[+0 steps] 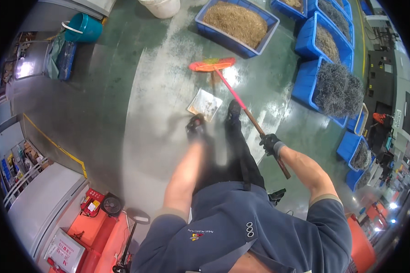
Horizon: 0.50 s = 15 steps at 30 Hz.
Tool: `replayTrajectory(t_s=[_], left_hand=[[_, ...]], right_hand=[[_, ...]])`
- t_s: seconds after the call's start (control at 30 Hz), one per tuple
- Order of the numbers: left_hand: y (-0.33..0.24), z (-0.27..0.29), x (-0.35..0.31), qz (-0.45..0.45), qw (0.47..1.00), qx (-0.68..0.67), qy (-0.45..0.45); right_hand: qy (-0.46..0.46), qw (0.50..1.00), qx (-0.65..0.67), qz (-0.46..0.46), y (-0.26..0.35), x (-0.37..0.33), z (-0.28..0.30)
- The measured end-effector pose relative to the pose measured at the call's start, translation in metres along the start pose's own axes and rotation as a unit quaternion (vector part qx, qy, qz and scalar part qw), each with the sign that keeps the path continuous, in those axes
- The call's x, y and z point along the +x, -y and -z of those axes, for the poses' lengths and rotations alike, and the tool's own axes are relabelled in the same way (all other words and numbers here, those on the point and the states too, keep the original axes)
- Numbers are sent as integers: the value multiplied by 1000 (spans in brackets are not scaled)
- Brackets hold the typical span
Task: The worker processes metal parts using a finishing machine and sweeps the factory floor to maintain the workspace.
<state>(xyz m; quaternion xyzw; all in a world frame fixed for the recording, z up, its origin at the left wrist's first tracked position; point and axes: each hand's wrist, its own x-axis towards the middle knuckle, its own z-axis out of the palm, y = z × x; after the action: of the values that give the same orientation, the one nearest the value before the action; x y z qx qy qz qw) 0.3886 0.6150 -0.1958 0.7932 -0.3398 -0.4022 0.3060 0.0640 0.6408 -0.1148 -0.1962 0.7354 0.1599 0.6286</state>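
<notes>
My right hand (270, 144), in a dark glove, is wrapped round the handle of a broom (232, 91). The handle is pink toward the head and brown nearer my hand. Its orange-red head rests on the floor ahead. In a dark glove too, my left hand (196, 128) is closed at the near edge of a pale metal dustpan (206, 103), somewhat blurred. The dustpan lies low over the floor, short of the broom head and apart from it. My fingers hide the part of the dustpan that they grip.
A blue bin (271, 32) of golden shavings stands ahead. More blue bins (305, 84) with grey metal turnings line the right. A white bucket (163, 8) and a teal bucket (89, 28) stand far left. Orange-red equipment (107, 232) is at lower left. The green floor (100, 100) has worn pale patches.
</notes>
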Motion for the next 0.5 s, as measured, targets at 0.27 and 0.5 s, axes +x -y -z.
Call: replayTrajectory(t_s=[0.27,0.5], left_hand=[[124,-39,25,383,-1,-902,198],[89,-60,6,394,-78,-899,172]], right_hand=[[91,994,38,-38,-35,-89,-68],[118,991,-8,-55,-31,-156,-12]])
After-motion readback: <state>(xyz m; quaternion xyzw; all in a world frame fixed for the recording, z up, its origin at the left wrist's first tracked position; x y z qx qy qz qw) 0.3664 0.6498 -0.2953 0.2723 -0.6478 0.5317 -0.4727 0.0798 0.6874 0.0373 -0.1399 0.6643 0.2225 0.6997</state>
